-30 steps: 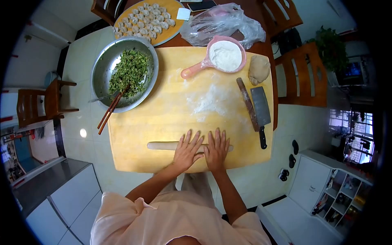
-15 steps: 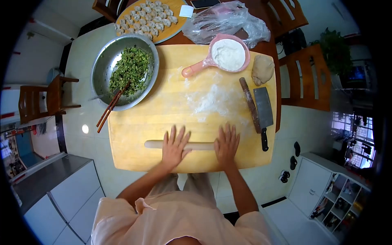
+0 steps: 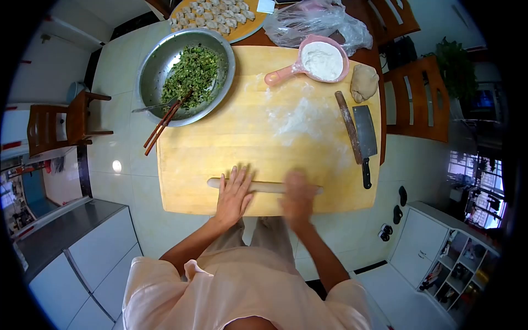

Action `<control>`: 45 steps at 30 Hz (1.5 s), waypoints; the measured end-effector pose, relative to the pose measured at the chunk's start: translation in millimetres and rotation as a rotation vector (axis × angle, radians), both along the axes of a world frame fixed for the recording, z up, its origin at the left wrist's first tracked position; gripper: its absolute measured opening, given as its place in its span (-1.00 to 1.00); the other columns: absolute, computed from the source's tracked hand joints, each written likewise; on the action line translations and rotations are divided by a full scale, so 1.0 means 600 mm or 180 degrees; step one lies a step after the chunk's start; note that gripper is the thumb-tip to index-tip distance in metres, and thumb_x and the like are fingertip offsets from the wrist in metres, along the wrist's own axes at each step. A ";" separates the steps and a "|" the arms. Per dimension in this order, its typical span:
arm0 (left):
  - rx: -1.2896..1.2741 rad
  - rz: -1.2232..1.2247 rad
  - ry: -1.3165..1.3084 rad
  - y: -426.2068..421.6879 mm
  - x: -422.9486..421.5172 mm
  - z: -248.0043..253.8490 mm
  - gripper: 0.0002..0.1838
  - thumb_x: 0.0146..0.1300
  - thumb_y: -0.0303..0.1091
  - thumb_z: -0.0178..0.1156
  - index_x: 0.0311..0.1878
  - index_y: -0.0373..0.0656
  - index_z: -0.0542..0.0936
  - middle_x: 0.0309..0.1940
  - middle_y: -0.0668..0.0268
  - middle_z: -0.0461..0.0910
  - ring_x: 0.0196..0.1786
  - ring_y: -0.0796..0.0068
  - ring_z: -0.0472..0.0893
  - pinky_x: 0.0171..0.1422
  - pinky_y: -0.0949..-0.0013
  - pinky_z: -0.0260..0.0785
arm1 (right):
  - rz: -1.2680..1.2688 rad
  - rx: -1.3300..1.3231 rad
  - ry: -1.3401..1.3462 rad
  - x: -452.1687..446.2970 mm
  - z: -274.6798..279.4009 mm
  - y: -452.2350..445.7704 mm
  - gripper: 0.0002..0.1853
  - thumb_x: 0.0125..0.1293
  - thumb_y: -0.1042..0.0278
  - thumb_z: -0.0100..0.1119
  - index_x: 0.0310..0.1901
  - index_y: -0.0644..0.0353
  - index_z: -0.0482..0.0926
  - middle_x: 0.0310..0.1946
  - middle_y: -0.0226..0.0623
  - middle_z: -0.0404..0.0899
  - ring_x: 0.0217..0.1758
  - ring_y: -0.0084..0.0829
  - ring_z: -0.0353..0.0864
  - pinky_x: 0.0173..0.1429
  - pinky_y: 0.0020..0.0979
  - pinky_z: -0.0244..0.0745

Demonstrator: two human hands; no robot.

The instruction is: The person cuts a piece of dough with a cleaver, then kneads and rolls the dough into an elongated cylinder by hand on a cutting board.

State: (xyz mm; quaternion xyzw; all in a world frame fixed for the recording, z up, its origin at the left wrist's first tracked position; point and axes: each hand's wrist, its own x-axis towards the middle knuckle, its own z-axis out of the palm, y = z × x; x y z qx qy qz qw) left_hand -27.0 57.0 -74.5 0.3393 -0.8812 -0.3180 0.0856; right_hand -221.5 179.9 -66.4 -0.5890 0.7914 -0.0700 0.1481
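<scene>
A long, pale rope of dough lies crosswise near the front of the wooden board. My left hand rests on its left part, palm down with fingers stretched out. Over the right part is my right hand, smeared by motion, so its fingers are unclear and contact with the dough cannot be made out. Loose flour is scattered on the board behind the dough. To the right lie a floury rolling pin and a cleaver with a black handle.
At the back left, a steel bowl holds chopped green filling, with chopsticks and a spoon handle leaning out. A pink scoop of flour and a dough lump sit at the back right. Behind are dumplings and a plastic bag.
The view has shifted, so the board appears higher and further right. My right hand, clear before with fingers spread on the dough, is now blurred. My left hand stays on the dough.
</scene>
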 end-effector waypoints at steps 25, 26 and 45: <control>-0.0734 -0.0061 0.0199 -0.154 -0.114 -0.029 -0.32 0.35 -0.14 0.17 0.50 -0.06 0.25 0.55 0.07 0.09 0.57 -0.12 0.05 0.54 -0.28 -0.12 | -0.0188 -0.0607 0.0654 -0.016 -0.081 -0.190 -0.40 0.39 0.08 0.07 0.42 0.07 0.34 0.52 -0.21 0.15 0.58 -0.04 0.06 0.46 0.32 -0.02; -0.0719 -0.0182 0.0351 -0.119 -0.135 -0.029 -0.29 0.32 -0.11 0.18 0.50 -0.07 0.25 0.55 0.09 0.11 0.58 -0.09 0.06 0.55 -0.25 -0.12 | -0.0091 -0.0555 0.0699 -0.009 -0.084 -0.177 -0.42 0.42 0.10 0.04 0.42 0.09 0.34 0.52 -0.22 0.14 0.58 -0.05 0.05 0.47 0.32 -0.04; -0.0982 -0.0445 -0.0314 -0.035 -0.115 -0.064 -0.33 0.38 0.03 0.07 0.50 0.01 0.28 0.53 0.08 0.15 0.55 -0.19 0.08 0.49 -0.30 -0.01 | -0.0211 -0.0314 0.0340 -0.045 -0.058 -0.047 -0.29 0.26 0.04 0.24 0.44 -0.02 0.32 0.53 -0.18 0.11 0.58 0.03 0.03 0.49 0.30 -0.02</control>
